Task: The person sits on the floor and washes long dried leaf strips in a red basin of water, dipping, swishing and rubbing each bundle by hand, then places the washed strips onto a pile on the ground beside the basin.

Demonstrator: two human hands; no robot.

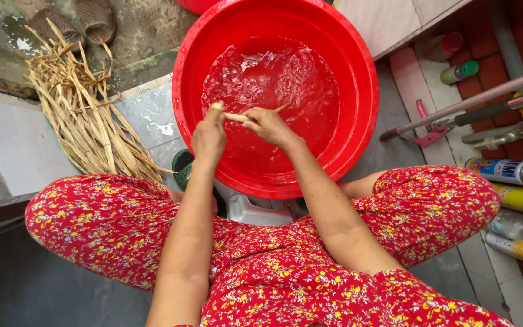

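Observation:
A big red plastic basin (pixel 358 72) with rippling water stands on the floor in front of me. Both hands are over its near side. My left hand (pixel 208 136) and my right hand (pixel 268 126) grip the two ends of a pale dried strip (pixel 237 117), held just above the water. A thin end of the strip sticks out past my right hand toward the basin's middle. My knees in red flowered trousers frame the basin.
A heap of dried tan leaf strips (pixel 82 109) lies on the tiles at the left, with sandals (pixel 76 18) behind it. At the right are spray cans and bottles (pixel 506 171), a mop handle (pixel 467 106) and a pipe. A white container (pixel 255 212) sits under the basin's near rim.

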